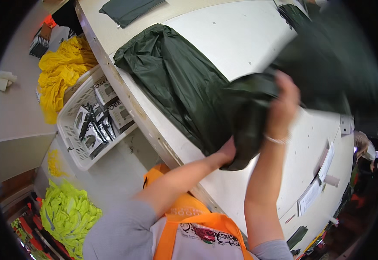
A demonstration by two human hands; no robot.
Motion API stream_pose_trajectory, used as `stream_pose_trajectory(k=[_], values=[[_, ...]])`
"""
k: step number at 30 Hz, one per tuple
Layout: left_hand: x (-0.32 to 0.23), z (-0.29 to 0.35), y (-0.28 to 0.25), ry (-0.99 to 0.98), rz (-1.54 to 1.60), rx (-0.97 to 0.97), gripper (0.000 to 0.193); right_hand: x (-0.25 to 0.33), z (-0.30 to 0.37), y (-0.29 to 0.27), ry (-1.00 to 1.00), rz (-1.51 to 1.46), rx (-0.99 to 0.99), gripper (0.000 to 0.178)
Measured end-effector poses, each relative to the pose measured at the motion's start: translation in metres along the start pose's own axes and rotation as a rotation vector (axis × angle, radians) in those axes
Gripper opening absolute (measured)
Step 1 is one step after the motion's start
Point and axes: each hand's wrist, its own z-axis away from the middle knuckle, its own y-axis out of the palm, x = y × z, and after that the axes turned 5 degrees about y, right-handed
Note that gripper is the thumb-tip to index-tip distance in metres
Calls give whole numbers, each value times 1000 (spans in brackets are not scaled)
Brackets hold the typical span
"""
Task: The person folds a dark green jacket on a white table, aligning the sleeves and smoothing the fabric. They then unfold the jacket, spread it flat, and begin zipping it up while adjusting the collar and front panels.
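A long piece of thin, shiny dark green fabric (171, 82) lies in folds on the white table in front of me. Its near end is bunched up between my hands, and a large dark green flap at the upper right is smeared by motion. My right hand (284, 104), slightly blurred, is closed on the bunched fabric, its fingertips partly hidden. Into the lower folds reaches my left hand (229, 151); cloth covers its fingers, so their grip does not show.
Beside the table's left edge (130, 97), a white basket (77, 149) holds boxes and small packets. Yellow fabric (65, 65) and a lime-green heap (69, 212) lie at left. Folded dark cloth (128, 11) sits at the far end; papers (311, 195) lie at right.
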Motion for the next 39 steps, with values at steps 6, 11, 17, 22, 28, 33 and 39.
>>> stream_pose_trajectory(k=[6,11,17,22,28,33,39], values=[[-1,13,5,49,199,95,62,68,16,216,275,-293,955,87],[18,29,11,-43,238,81,60,34,-5,148,210,-654,742,32],[7,37,14,-23,241,113,58,-180,79,7,713,-391,578,38],[-11,53,12,-6,217,156,56,-163,131,0,246,-170,125,29],[-29,107,-11,82,314,249,54,-162,161,-59,416,-51,309,32],[-66,160,5,105,392,-87,56,-162,191,-61,328,412,448,37],[-53,155,19,236,286,54,51,-144,170,-55,283,372,410,30]])
